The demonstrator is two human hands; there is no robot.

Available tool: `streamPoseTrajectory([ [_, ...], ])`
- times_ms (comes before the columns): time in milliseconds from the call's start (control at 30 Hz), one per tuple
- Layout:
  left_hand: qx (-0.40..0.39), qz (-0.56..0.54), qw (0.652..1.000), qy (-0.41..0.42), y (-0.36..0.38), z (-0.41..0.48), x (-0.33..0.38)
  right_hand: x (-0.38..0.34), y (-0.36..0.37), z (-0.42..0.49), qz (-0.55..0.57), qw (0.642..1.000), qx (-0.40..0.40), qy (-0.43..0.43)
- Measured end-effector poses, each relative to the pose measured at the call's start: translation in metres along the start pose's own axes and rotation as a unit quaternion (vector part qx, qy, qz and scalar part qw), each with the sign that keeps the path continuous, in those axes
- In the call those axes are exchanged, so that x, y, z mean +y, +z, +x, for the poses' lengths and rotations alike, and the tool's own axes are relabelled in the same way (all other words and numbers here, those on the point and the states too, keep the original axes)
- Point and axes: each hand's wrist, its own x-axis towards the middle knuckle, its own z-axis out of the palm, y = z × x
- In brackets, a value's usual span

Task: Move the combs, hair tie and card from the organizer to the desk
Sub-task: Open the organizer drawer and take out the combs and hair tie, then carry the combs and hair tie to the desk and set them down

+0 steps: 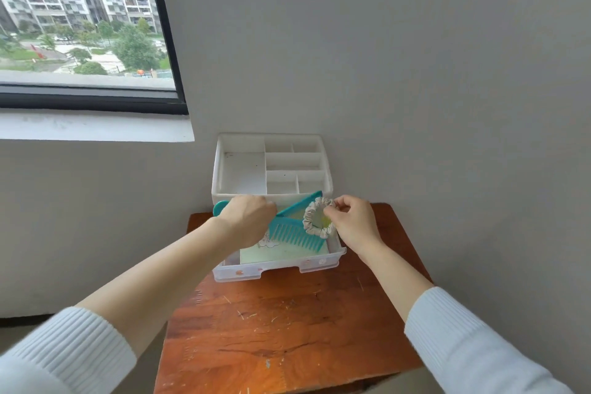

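Hands: left [246,217] hides comb [295,233] handle, grip unclear; right [351,221] pinches hair tie [311,217]; card [284,251] half covered

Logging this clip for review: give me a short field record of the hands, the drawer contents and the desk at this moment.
setting: wooden desk against a wall, window on the left
organizer: white plastic organizer, top compartments bare, drawer pulled open
left hand: left hand reaching into the drawer, on the teal comb; grip hidden
right hand: right hand pinching the floral scrunchie at its rim
second comb: teal comb tip angled toward the drawer's back
card: pale green card flat under the combs
moved to desk: nothing yet
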Motion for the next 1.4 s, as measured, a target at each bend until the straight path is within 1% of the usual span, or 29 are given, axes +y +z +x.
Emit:
streamPoseTrajectory([
  [67,-0.001,-0.046,0.998,-0.031,-0.009,-0.009,-0.004,-0.005,-0.001,0.003,0.009,1.000,-0.020,-0.010],
  [167,0.025,-0.089,0.993,-0.078,-0.021,-0.027,-0.010,-0.019,-0.005,0.006,0.028,0.998,-0.049,-0.041],
  [267,0.060,-0.151,0.977,-0.137,-0.028,-0.054,-0.011,-0.041,-0.010,0.007,0.053,0.992,-0.073,-0.084],
  [367,0.106,-0.218,0.945,-0.218,-0.024,-0.089,-0.005,-0.057,-0.011,-0.001,0.077,0.983,-0.119,-0.114],
  [433,0.140,-0.272,0.909,-0.285,-0.013,-0.118,0.005,-0.062,-0.007,-0.014,0.085,0.975,-0.163,-0.127],
  [533,0.191,-0.341,0.833,-0.392,0.011,-0.168,0.029,-0.062,0.005,-0.041,0.096,0.958,-0.228,-0.147],
  [633,0.215,-0.383,0.755,-0.488,0.043,-0.225,0.064,-0.062,0.025,-0.080,0.097,0.934,-0.299,-0.170],
  [700,0.220,-0.426,0.688,-0.544,0.063,-0.267,0.091,-0.061,0.039,-0.117,0.091,0.914,-0.351,-0.182],
  [800,0.241,-0.502,0.572,-0.603,0.087,-0.337,0.133,-0.061,0.058,-0.186,0.079,0.875,-0.439,-0.190],
  [867,0.269,-0.540,0.503,-0.619,0.098,-0.385,0.159,-0.066,0.070,-0.237,0.074,0.842,-0.496,-0.199],
  [967,0.334,-0.562,0.402,-0.642,0.109,-0.465,0.197,-0.077,0.087,-0.323,0.044,0.787,-0.565,-0.244],
  [1100,0.420,-0.546,0.297,-0.662,0.121,-0.579,0.249,-0.095,0.102,-0.448,0.017,0.715,-0.635,-0.293],
  [1233,0.492,-0.526,0.194,-0.666,0.140,-0.706,0.314,-0.104,0.107,-0.594,0.001,0.641,-0.692,-0.331],
  [1300,0.512,-0.507,0.148,-0.678,0.152,-0.772,0.353,-0.104,0.105,-0.675,-0.004,0.601,-0.730,-0.326],
  [1400,0.527,-0.476,0.086,-0.699,0.163,-0.870,0.418,-0.104,0.095,-0.802,-0.018,0.543,-0.782,-0.306],
])
